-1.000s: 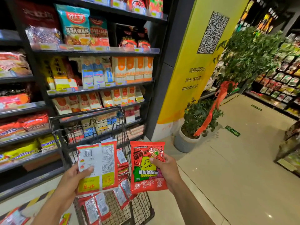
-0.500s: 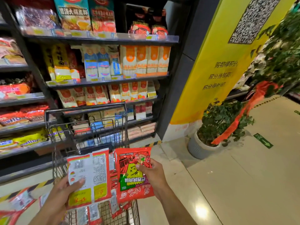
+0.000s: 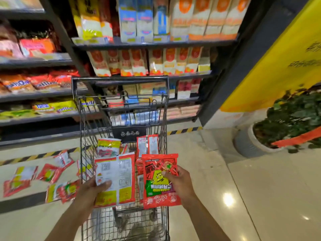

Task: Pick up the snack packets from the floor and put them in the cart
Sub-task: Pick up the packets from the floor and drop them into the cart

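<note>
A red-and-yellow packet (image 3: 119,181), printed back upward, is pinched under the thumb of the left hand (image 3: 90,190), and a red packet (image 3: 159,181) is gripped by the right hand (image 3: 182,181). Both are held side by side over the wire cart (image 3: 83,145). More packets (image 3: 108,147) lie in the basket just beyond the fingertips, and loose packets (image 3: 50,173) are scattered on the floor (image 3: 260,188) outside the left fingers.
</note>
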The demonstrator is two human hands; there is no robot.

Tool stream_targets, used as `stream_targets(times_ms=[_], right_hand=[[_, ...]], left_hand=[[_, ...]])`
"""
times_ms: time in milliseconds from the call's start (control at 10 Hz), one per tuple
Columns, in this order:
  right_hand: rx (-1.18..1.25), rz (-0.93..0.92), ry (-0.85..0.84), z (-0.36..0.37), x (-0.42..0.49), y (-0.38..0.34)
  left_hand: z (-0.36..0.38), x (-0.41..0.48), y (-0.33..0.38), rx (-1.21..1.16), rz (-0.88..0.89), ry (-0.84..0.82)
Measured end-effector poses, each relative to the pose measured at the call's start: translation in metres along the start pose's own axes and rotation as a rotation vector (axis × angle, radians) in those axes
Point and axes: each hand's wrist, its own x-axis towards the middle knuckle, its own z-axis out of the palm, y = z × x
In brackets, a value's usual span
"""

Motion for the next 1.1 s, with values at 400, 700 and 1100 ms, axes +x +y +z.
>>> stream_targets(times_ms=[400, 700, 1100], right_hand=[[-0.241, 0.135, 0.064, 0.064, 0.124, 0.132], [-0.346, 0.253, 0.119, 0.098, 0.189, 0.206], [-0.512, 0.319, 0.335, 0.100, 0.263, 0.289]], left_hand=[[-0.067, 0.128, -0.111, 0.145, -0.205, 0.286], [-0.091, 0.213, -0.184, 0.279, -0.374, 0.386], [-0.092, 0.278, -0.232, 0.665, -0.410, 0.506]])
